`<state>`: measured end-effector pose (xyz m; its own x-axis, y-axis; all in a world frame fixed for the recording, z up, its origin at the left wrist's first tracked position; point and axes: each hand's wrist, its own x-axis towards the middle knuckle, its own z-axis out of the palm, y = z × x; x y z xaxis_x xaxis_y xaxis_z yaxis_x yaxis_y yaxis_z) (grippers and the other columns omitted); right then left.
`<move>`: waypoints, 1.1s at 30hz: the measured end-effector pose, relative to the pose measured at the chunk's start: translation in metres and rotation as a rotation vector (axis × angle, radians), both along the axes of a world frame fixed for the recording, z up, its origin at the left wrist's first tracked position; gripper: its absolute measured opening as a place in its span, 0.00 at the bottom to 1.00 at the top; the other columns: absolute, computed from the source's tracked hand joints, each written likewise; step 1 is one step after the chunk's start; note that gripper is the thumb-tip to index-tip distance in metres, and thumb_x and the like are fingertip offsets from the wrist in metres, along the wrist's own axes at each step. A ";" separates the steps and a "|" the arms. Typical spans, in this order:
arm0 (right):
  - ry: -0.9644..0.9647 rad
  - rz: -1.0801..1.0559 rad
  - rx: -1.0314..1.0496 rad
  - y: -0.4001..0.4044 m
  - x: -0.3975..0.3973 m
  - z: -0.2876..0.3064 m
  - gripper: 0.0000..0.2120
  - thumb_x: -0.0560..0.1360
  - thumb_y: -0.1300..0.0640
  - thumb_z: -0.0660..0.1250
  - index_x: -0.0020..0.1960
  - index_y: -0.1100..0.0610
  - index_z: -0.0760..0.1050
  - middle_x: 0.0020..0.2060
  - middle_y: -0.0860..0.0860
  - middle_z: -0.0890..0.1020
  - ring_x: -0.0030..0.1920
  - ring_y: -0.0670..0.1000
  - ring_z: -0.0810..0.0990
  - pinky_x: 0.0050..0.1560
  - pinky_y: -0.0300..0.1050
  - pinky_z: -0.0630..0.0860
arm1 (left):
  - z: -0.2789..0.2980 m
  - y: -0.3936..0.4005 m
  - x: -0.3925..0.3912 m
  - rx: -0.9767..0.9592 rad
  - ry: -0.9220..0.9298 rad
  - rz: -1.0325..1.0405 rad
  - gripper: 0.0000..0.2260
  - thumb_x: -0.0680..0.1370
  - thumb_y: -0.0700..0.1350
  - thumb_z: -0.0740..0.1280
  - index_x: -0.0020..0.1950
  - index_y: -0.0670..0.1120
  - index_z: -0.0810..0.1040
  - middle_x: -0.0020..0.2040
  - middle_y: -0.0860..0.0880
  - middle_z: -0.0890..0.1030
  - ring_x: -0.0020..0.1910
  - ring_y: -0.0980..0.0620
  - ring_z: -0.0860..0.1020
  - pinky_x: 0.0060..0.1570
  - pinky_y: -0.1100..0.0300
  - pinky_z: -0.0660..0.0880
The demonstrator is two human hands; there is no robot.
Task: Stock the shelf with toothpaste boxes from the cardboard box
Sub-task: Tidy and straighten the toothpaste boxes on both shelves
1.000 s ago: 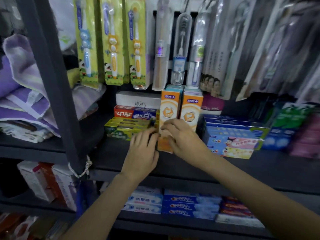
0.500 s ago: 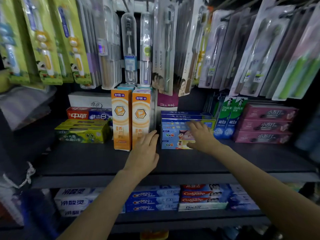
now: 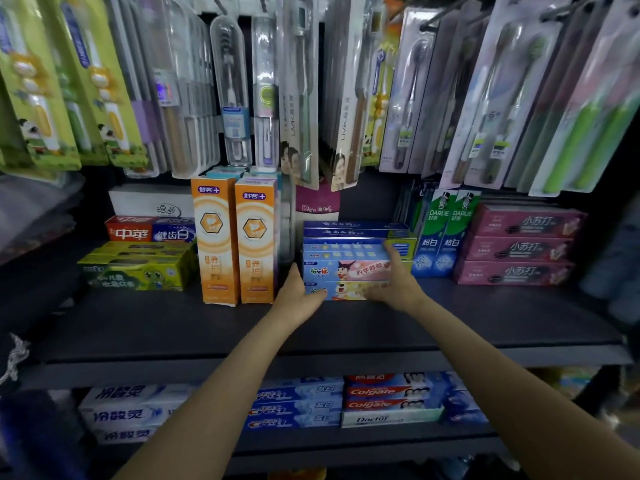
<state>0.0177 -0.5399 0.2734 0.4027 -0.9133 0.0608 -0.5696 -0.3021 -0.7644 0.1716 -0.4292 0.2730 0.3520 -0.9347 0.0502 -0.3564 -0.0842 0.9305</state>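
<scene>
A stack of blue children's toothpaste boxes lies flat on the dark shelf, right of centre. My left hand lies against the stack's left end, fingers straight, thumb across the front of the lowest box. My right hand touches the front right of the stack with its fingers stretched upward. Two orange toothpaste boxes stand upright just left of my left hand. The cardboard box is out of view.
Green Darlie boxes and stacked pink boxes sit right of the blue stack. Yellow-green boxes lie at the left. Toothbrush packs hang low above. A lower shelf holds more toothpaste boxes.
Both hands left the upright orange boxes and moved right to the blue stack, the right hand first, then the left. The view swung right.
</scene>
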 end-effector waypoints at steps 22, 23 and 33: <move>0.069 0.160 -0.178 0.107 0.005 -0.001 0.34 0.73 0.64 0.70 0.72 0.53 0.56 0.37 0.45 0.74 0.34 0.40 0.72 0.30 0.29 0.68 | -0.002 0.107 0.015 0.073 -0.120 0.042 0.25 0.79 0.33 0.58 0.74 0.48 0.56 0.69 0.50 0.68 0.69 0.50 0.65 0.64 0.60 0.63; 0.062 0.179 -0.180 0.115 0.015 0.000 0.34 0.73 0.64 0.70 0.72 0.53 0.56 0.38 0.47 0.75 0.36 0.42 0.73 0.32 0.30 0.68 | -0.002 0.117 0.024 0.083 -0.120 0.068 0.25 0.79 0.34 0.58 0.74 0.47 0.55 0.68 0.52 0.67 0.70 0.50 0.65 0.65 0.59 0.63; -0.063 0.290 -0.199 0.173 0.150 -0.013 0.36 0.73 0.64 0.70 0.73 0.51 0.54 0.53 0.57 0.79 0.53 0.56 0.79 0.51 0.51 0.77 | -0.013 0.162 0.152 0.132 -0.057 0.424 0.23 0.80 0.35 0.55 0.75 0.42 0.56 0.71 0.44 0.65 0.69 0.43 0.65 0.65 0.50 0.65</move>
<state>0.1682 -0.3666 0.2609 0.6332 -0.7294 0.2588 -0.3922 -0.5907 -0.7052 0.3235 -0.2675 0.2600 0.7054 -0.7082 -0.0294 -0.3150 -0.3504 0.8821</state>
